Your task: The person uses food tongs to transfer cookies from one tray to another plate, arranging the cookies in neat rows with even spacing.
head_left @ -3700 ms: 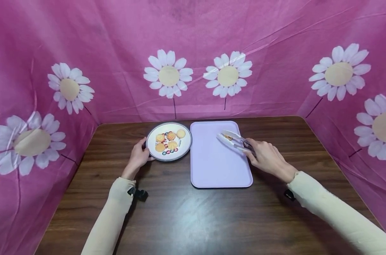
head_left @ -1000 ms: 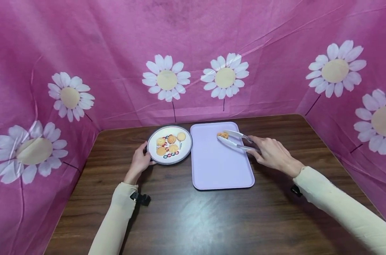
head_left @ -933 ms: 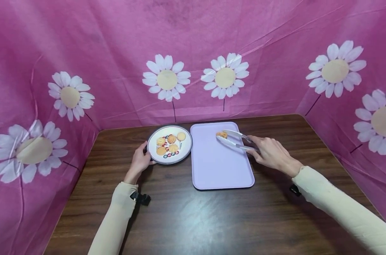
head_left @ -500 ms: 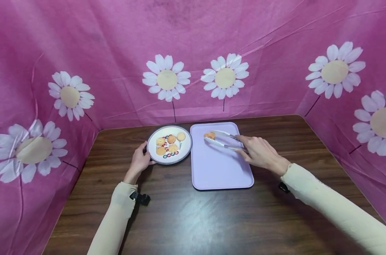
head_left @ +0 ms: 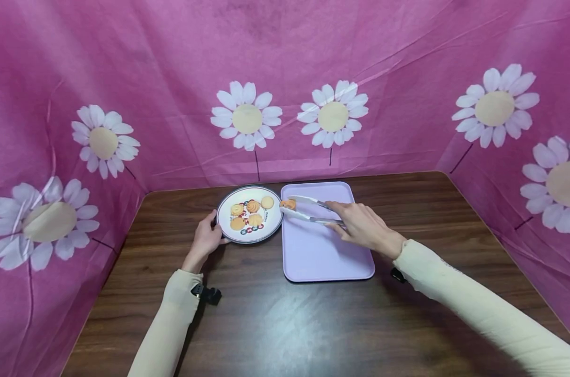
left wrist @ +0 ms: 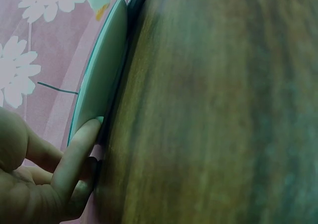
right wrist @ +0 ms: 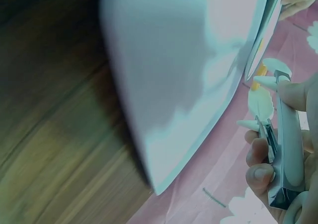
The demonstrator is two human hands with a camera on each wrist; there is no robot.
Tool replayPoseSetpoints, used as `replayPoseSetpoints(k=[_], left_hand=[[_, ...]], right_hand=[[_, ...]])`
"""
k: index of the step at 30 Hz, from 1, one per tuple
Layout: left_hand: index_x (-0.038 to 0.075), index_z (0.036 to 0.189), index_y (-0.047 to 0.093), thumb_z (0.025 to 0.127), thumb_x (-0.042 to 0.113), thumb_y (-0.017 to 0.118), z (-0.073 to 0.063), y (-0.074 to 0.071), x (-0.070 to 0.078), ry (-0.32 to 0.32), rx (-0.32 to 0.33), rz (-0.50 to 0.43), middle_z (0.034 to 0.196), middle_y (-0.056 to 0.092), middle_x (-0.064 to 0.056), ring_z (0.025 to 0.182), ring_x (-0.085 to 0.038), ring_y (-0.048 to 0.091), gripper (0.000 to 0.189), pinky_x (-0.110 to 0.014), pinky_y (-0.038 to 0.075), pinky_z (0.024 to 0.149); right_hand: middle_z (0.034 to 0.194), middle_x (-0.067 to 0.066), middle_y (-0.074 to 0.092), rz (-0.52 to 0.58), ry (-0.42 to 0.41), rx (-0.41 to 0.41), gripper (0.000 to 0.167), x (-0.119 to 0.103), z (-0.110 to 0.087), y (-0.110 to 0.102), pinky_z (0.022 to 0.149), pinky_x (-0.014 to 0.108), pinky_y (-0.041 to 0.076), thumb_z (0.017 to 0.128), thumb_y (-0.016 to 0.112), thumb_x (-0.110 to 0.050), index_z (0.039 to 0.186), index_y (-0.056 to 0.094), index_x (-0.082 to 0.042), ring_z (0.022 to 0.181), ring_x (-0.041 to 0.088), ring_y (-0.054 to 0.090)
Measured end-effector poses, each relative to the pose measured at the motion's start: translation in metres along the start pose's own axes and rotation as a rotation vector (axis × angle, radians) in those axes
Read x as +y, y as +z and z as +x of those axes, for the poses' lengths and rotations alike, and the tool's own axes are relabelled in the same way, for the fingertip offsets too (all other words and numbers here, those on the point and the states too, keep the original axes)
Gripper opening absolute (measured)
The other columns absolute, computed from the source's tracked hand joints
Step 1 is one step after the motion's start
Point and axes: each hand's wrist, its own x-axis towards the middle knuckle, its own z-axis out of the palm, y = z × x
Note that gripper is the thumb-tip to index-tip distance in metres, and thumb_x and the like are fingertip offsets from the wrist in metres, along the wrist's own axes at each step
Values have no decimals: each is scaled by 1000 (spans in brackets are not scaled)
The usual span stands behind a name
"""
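Note:
At the left rim of a round white plate [head_left: 224, 215], my left hand [head_left: 205, 235] grips the edge. Several pale golden biscuits [head_left: 267, 202] lie on the plate's printed middle. My right hand [head_left: 366, 228] holds metal tongs with pale tips [head_left: 320, 220], fingers and thumb on both arms in the right wrist view. Between the tips sits an orange-brown swirled biscuit [head_left: 289, 203], over the seam between plate and tray. A lilac rectangular tray [head_left: 327, 254] lies directly right of the plate. In the left wrist view the plate [left wrist: 104, 65] appears edge-on, fingers at its near side.
The dark wooden table [head_left: 247, 309] carries both plate and tray. A pink cloth with white daisies [head_left: 247, 118] hangs behind and along both sides. A black wrist camera [head_left: 211, 296] sits at the left cuff.
My right hand has carried the tongs and biscuit leftward across the tray to the plate's right rim. Earlier the tongs were over the tray's right half. The left hand stays at the plate.

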Motion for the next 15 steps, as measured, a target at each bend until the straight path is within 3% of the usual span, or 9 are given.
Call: replayPoseSetpoints(k=[8, 15], left_hand=[[2, 165, 17, 108, 5, 36, 0, -1, 2, 6, 9, 35, 172, 14, -26, 83, -9, 68, 61, -12, 63, 68], [3, 165, 16, 109, 5, 36, -1, -1, 2, 4, -1, 25, 172, 15, -25, 83, -10, 68, 60, -13, 63, 69]], right_hand=[[86, 4, 71, -13, -29, -29, 48, -12, 17, 7, 51, 38, 57, 99, 71, -35, 137, 62, -7, 63, 14, 55], [78, 0, 64, -62, -42, -82, 48, -19, 28, 9, 46, 35, 53, 96, 74, -33, 136, 63, -8, 59, 14, 54]])
